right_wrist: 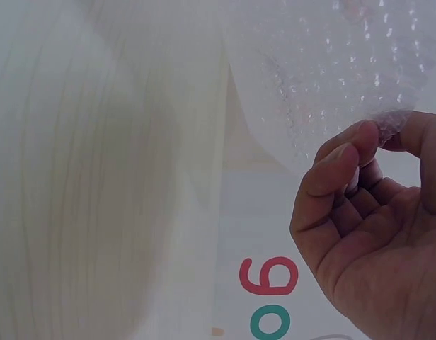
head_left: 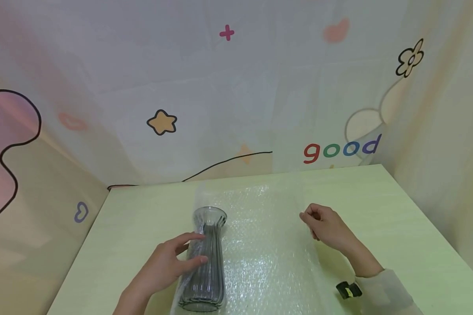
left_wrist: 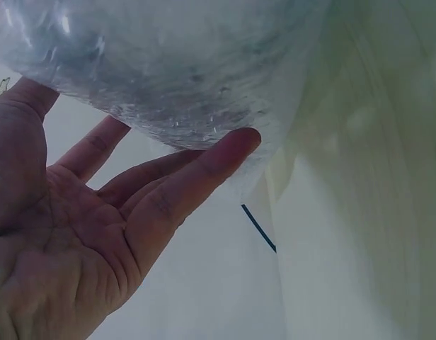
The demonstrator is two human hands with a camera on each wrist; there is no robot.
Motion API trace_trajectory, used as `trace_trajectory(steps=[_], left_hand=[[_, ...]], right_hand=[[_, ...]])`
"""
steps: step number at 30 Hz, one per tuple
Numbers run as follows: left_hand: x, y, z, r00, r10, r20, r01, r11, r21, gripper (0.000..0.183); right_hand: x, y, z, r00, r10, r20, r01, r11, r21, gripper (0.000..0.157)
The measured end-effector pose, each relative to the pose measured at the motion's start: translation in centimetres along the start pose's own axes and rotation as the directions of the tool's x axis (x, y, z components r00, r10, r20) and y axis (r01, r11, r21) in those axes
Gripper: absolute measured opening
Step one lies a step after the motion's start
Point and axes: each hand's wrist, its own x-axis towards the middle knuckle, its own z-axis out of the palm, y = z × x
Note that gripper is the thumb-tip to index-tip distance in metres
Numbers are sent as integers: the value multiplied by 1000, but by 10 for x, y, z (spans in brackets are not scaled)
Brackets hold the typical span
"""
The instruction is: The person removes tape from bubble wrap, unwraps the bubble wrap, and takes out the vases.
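Note:
A ribbed, grey-tinted glass vase (head_left: 207, 271) with a flared mouth lies on the left part of a clear bubble wrap sheet (head_left: 268, 245), its mouth toward the back wall. My left hand (head_left: 163, 264) reaches over the vase's left side, its fingers and thumb extended and spread. In the left wrist view the wrap (left_wrist: 182, 71) covers the vase's side, and the left thumb (left_wrist: 197, 170) lies straight against the plastic. At the sheet's right edge, my right hand (head_left: 327, 225) pinches the bubble wrap (right_wrist: 345, 64) between thumb and forefinger, the other fingers curled.
The pale green table (head_left: 386, 223) extends on both sides of the sheet. A printed fabric backdrop (head_left: 228, 96) with a star, a flower and the word "good" rises behind the table and along its sides. A black band (head_left: 348, 290) sits by the right sleeve.

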Motion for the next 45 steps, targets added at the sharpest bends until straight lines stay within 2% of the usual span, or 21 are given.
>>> trace_trajectory(steps=[11, 21, 45], left_hand=[[-4, -7, -3, 997, -62, -49, 63, 998, 27, 57], [-7, -7, -6, 993, -98, -62, 101, 994, 48, 64], [-12, -10, -16, 993, -94, -68, 95, 995, 8, 63]], right_hand=[[0, 0, 1, 1000, -9, -5, 9, 1000, -7, 30], [0, -1, 1, 1000, -15, -6, 15, 1000, -10, 27], [0, 0, 1, 1000, -4, 7, 4, 1000, 2, 32]])
